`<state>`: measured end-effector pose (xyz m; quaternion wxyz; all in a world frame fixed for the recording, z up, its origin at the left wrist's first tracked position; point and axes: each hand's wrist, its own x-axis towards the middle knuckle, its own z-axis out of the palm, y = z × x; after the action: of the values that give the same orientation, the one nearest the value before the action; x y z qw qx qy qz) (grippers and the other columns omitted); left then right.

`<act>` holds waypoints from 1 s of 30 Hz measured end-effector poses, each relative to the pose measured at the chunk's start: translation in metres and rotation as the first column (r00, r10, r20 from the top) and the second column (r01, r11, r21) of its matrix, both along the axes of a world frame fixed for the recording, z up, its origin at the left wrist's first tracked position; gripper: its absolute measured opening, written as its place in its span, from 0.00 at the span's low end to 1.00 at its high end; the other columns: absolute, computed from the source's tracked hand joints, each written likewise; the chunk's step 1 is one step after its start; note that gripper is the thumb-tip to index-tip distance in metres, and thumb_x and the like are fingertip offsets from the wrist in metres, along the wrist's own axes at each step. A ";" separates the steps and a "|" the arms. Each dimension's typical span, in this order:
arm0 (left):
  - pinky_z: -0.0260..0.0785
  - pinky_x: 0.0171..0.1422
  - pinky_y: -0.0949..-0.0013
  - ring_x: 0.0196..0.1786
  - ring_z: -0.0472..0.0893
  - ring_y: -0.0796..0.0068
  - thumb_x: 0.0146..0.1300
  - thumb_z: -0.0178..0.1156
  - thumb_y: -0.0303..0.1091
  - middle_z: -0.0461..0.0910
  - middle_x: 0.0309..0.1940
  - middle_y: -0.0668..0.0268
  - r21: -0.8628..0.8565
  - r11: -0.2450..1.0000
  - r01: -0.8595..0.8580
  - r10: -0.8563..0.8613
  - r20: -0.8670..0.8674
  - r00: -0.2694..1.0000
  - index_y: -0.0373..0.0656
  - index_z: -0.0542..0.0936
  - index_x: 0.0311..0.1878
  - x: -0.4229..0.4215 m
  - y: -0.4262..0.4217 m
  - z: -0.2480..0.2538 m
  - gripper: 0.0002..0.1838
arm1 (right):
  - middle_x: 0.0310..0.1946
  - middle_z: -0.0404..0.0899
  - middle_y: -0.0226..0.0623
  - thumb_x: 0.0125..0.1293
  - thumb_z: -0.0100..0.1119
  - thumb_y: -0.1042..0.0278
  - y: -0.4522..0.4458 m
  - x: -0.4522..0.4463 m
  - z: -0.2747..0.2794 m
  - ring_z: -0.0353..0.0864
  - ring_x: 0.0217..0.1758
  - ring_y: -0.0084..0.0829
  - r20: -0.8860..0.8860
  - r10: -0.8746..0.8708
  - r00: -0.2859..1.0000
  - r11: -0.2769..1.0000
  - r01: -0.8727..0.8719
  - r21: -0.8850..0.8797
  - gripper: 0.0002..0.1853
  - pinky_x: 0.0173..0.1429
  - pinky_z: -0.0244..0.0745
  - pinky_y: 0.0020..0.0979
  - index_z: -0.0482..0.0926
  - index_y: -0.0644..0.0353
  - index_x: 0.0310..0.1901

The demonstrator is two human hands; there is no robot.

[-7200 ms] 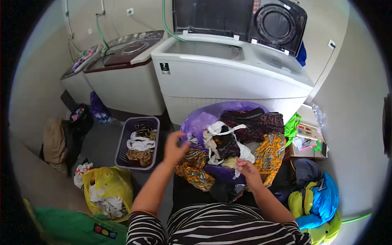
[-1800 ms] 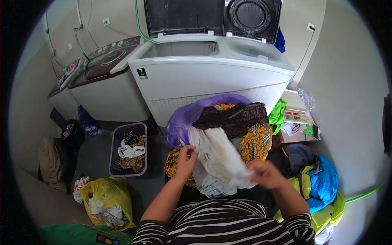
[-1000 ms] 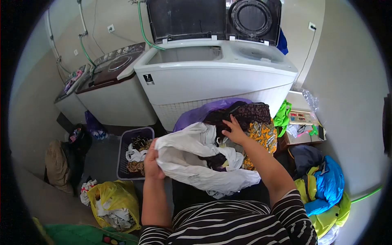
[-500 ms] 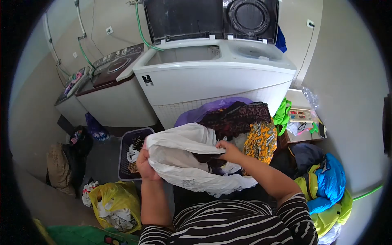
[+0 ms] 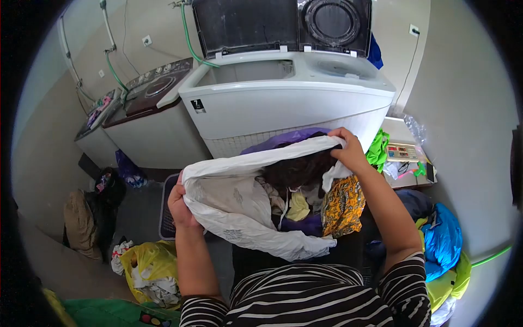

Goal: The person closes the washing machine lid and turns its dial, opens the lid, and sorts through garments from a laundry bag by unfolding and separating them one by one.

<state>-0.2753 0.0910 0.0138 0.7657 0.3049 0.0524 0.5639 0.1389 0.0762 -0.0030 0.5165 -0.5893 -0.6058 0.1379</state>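
Observation:
A white garment with faint grey print (image 5: 229,199) is stretched between my hands in front of my body. My left hand (image 5: 182,206) grips its left edge, fingers wrapped round the fabric. At the upper right, my right hand (image 5: 348,150) pinches the opposite edge. Through the loop of white fabric a laundry pile shows: dark brown cloth (image 5: 302,169), a pale yellow piece (image 5: 298,207) and an orange batik-patterned cloth (image 5: 344,207). A purple plastic bag (image 5: 286,137) lies behind the pile, partly covered by the garment.
A white twin-tub washing machine (image 5: 283,106) with raised lids stands ahead; another washer (image 5: 158,136) is left of it. A purple basket (image 5: 168,215) and yellow bag (image 5: 147,261) lie at left. At right are a small table (image 5: 400,131) and a blue jacket (image 5: 442,240).
My right hand has moved up and to the right, pulling the white garment's edge along and spreading it wider. My left hand has shifted slightly left. More of the pile shows inside the loop.

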 end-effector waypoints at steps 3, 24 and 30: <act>0.65 0.56 0.63 0.48 0.73 0.57 0.46 0.41 0.26 0.72 0.51 0.50 -0.015 1.000 0.017 -0.017 -0.038 0.999 0.37 0.66 0.56 0.012 -0.003 0.005 0.28 | 0.35 0.75 0.36 0.38 0.55 0.81 -0.011 -0.022 -0.004 0.72 0.40 0.37 0.125 -0.286 0.950 0.942 0.255 0.216 0.19 0.49 0.66 0.30 0.75 0.58 0.38; 0.67 0.46 0.68 0.42 0.76 0.61 0.59 0.54 0.38 0.77 0.39 0.60 0.545 0.752 0.371 0.447 -0.835 0.321 0.40 0.75 0.47 0.147 -0.045 -0.050 0.16 | 0.49 0.72 0.42 0.57 0.54 0.73 -0.047 -0.046 -0.075 0.72 0.47 0.32 -0.924 0.192 0.330 0.872 -0.490 0.006 0.24 0.52 0.67 0.27 0.65 0.65 0.56; 0.67 0.44 0.67 0.41 0.76 0.60 0.55 0.56 0.37 0.77 0.39 0.59 0.679 0.731 -0.071 0.617 -0.613 0.493 0.40 0.73 0.49 0.169 -0.048 -0.069 0.19 | 0.51 0.71 0.43 0.59 0.52 0.72 -0.078 -0.057 -0.069 0.71 0.51 0.33 -0.619 0.268 0.738 0.948 -0.317 0.032 0.25 0.57 0.66 0.29 0.62 0.66 0.59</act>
<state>-0.1066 0.0426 -0.0553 0.3857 0.7225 0.2881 0.4962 0.0818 -0.0016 -0.0718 0.6346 -0.4283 -0.4835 0.4244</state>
